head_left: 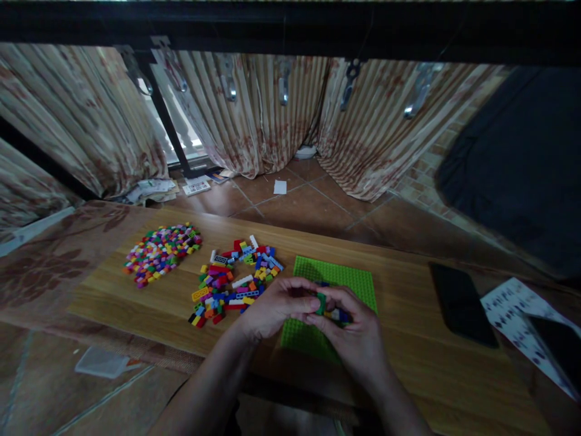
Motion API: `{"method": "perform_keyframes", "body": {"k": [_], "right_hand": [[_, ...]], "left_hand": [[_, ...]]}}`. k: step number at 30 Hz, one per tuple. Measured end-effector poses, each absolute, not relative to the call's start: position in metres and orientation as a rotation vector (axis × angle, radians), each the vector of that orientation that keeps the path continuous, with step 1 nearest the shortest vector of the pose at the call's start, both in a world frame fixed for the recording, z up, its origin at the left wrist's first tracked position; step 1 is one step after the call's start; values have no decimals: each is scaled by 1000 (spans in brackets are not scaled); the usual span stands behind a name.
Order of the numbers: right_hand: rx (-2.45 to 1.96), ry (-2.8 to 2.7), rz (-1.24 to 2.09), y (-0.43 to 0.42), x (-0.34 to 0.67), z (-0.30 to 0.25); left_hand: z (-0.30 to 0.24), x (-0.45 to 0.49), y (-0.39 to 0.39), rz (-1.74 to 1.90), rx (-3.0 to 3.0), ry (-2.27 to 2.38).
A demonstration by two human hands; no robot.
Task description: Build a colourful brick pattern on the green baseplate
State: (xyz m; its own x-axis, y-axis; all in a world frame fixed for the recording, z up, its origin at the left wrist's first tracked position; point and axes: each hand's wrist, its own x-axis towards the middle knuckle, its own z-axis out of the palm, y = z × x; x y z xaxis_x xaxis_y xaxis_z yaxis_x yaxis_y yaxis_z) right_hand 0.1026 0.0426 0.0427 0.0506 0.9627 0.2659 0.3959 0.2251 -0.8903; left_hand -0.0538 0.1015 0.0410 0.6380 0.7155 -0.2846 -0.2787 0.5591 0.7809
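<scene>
Over a bright green studded baseplate [333,270], my two hands meet around a small dark green toy brick [321,304]. My left hand [284,306] pinches it from the left with thumb and fingers. From the other side my right hand [351,318] grips it, its fingers curled. Beneath and behind the right fingers, blue, white and yellow bricks [338,315] show in part; whether they are fixed to the plate or held, I cannot tell. Left of my hands lies a loose spread of larger mixed bricks [227,281].
A heap of small colourful bricks [163,249] sits farther left on the wooden table [399,369]. To the right lie a dark tablet-like slab [460,303], a printed sheet [521,315] and a black phone-like device [556,345]. A dark bar [290,30] with hanging metal clips crosses above.
</scene>
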Motion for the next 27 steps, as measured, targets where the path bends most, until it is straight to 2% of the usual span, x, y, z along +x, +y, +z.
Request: {"method": "perform_keyframes", "body": {"k": [13, 20, 27], "right_hand": [[-1150, -851, 1084, 50, 116, 43], [-1240, -750, 1061, 58, 149, 35], [-1526, -914, 916, 59, 165, 35]], "left_hand": [[49, -58, 102, 731, 599, 564], [42, -62, 109, 788, 610, 647], [37, -58, 111, 794, 796, 931]]}}
